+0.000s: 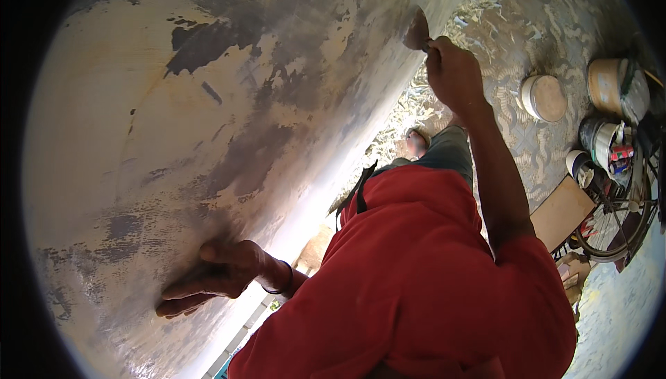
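A wall (97, 95) with pale paint and dark patches where the coat is gone fills the left of the view. My right hand (454, 72) is closed around the handle of a scraper (417, 30), a broad-bladed one. Its blade lies at or very near the wall's surface at the upper middle; exact contact is hard to make out. Lower left, my left hand (216, 275) is stretched out against the wall, fingers extended and holding nothing. A dark band circles that wrist.
Pale flakes and scraps (479, 4) litter the patterned floor along the wall's foot. To the right stand a round lidded tub (544, 98), a larger bucket (608, 84), a container of small items (610, 144), a brown board (563, 212) and a bicycle wheel (621, 223).
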A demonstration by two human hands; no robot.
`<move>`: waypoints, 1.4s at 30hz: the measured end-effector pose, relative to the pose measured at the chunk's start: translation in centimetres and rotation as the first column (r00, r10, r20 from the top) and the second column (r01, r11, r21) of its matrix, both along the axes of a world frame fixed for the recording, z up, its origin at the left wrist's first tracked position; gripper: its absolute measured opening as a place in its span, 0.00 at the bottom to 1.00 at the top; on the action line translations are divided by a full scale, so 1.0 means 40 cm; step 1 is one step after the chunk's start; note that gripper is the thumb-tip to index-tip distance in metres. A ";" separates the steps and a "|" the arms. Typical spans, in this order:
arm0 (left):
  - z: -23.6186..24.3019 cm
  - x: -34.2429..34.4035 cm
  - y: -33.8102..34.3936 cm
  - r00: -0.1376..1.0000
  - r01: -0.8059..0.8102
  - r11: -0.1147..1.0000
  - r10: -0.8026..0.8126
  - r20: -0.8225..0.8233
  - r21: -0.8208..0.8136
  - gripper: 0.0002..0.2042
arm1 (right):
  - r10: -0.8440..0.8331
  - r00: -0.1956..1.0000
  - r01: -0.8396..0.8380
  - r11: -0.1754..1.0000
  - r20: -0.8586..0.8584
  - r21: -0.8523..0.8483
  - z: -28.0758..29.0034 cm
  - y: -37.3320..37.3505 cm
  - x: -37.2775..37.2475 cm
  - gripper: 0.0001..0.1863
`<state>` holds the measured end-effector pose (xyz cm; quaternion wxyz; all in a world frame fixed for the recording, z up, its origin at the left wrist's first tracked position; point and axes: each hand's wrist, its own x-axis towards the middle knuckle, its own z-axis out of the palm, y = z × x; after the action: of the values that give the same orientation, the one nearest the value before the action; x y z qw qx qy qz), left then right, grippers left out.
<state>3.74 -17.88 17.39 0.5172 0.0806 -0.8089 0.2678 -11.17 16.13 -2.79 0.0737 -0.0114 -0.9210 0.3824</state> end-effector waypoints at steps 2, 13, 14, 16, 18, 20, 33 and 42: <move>-0.003 0.001 0.006 1.000 -0.018 1.000 0.018 -0.004 0.003 0.37 | 0.005 1.000 -0.006 0.996 -0.003 -0.091 -0.005 0.026 -0.008 0.10; 0.005 0.008 -0.006 0.999 0.041 0.998 -0.042 -0.017 -0.044 0.38 | -0.044 0.997 0.032 0.985 -0.067 -0.172 0.110 0.040 0.040 0.06; 0.002 0.007 -0.008 0.999 0.039 0.998 -0.041 -0.021 -0.054 0.38 | -0.038 0.998 0.029 0.984 -0.054 -0.174 0.119 0.045 0.039 0.06; 0.001 -0.001 -0.011 0.997 0.080 0.993 -0.081 -0.017 -0.083 0.38 | -0.018 0.998 0.006 0.979 -0.056 -0.206 0.152 0.034 0.057 0.06; 0.006 -0.006 -0.008 0.996 0.085 0.993 -0.086 -0.013 -0.079 0.38 | -0.014 0.985 -0.015 0.986 -0.171 -0.165 0.152 0.017 0.069 0.05; -0.005 -0.005 0.005 0.999 0.032 0.999 -0.033 -0.037 -0.032 0.38 | -0.034 0.978 0.012 0.994 -0.203 -0.107 0.085 0.001 0.036 0.06; -0.008 -0.015 0.004 0.997 -0.015 1.000 0.013 -0.073 -0.019 0.39 | -0.049 0.988 0.040 0.997 -0.149 -0.063 0.074 0.003 0.031 0.06; -0.009 -0.017 0.000 0.993 -0.021 0.999 0.016 -0.115 -0.041 0.40 | -0.074 0.990 0.077 0.997 -0.118 0.018 0.083 -0.020 0.031 0.07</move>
<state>3.05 -17.87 17.02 0.5618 0.0924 -0.7713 0.2844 -9.92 15.32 0.53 0.1420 -0.0229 -0.9183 0.3688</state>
